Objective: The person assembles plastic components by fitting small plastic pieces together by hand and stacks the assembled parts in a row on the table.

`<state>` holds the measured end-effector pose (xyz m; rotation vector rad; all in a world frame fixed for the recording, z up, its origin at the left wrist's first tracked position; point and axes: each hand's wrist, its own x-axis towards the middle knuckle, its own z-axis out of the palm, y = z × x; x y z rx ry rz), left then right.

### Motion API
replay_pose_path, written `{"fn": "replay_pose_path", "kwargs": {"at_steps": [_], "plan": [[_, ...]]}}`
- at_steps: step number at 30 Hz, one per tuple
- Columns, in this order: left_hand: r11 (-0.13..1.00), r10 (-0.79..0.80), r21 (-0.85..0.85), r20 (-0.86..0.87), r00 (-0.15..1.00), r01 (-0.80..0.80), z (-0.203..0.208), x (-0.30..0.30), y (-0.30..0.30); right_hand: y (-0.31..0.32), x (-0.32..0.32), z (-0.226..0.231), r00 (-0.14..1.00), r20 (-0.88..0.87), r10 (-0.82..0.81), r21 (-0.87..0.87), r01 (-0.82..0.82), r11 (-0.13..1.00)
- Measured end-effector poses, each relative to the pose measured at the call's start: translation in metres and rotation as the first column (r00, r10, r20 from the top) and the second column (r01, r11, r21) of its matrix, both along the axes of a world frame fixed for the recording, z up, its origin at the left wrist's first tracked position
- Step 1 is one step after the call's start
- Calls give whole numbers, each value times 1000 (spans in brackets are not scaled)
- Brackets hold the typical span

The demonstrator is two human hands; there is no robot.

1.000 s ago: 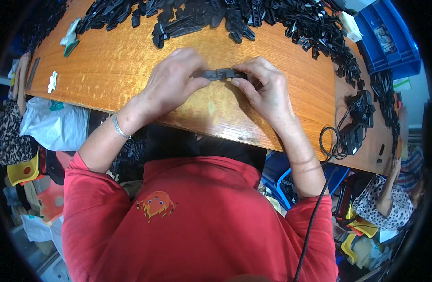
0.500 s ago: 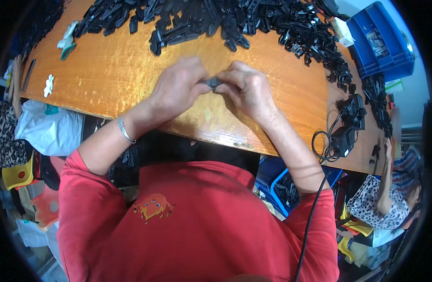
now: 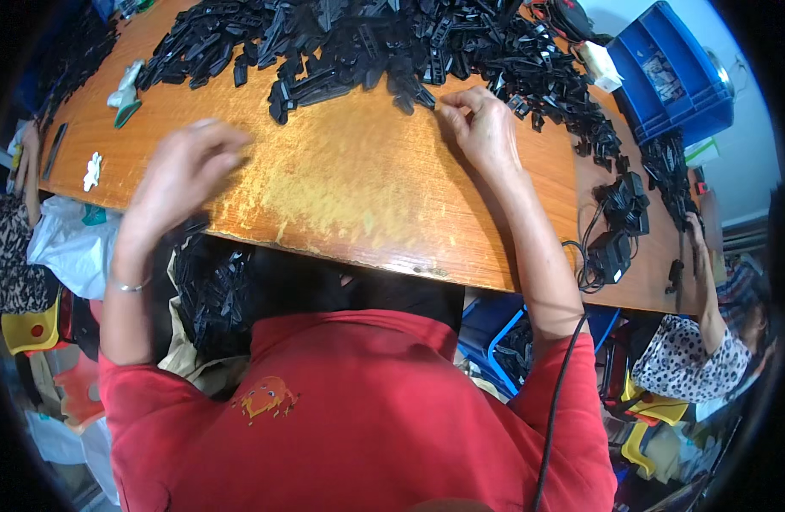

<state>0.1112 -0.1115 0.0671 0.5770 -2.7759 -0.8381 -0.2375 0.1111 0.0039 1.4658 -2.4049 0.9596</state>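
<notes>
My left hand (image 3: 183, 175), smeared by motion, hangs above the table's left front edge. Its thumb and fingers look apart, and I see nothing between them. A dark piece (image 3: 189, 227) shows just below it at the edge; whether it lies there or is falling I cannot tell. At the near side of a big heap of black plastic parts (image 3: 367, 51), my right hand (image 3: 485, 132) has its thumb and forefinger closed at the tip of one black plastic part (image 3: 424, 96). Below the table edge, more black parts (image 3: 212, 286) fill an open beige bag (image 3: 183, 341).
A white-and-green glove-like item (image 3: 126, 96) and a white cut-out (image 3: 92, 171) lie on the left. Black adapters with cables (image 3: 614, 226) sit at right, below a blue bin (image 3: 674, 77). Other people's arms (image 3: 704, 273) reach in at both sides. A cable (image 3: 556, 401) runs along my right arm.
My hands were together at mid-table around a small dark part. They have parted: the left swung left to the table edge, the right moved forward and right to the heap.
</notes>
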Motion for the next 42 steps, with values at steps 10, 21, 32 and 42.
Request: {"fn": "replay_pose_path", "kwargs": {"at_steps": [10,21,32,42], "plan": [[818,-417,-536,-302,857,209,-72,-198,27,-47,-51,-12,944,-234,-231,85,257,963],[798,-441,-540,-220,870,268,-69,-210,36,-16,-45,-18,987,-128,-95,68,104,992],[888,-439,-321,-384,812,328,-76,-152,85,49,-63,-4,961,91,-260,61,255,965],[910,-402,-272,-387,830,313,-74,-156,90,25,-67,-19,937,-183,-298,31,309,951]]}}
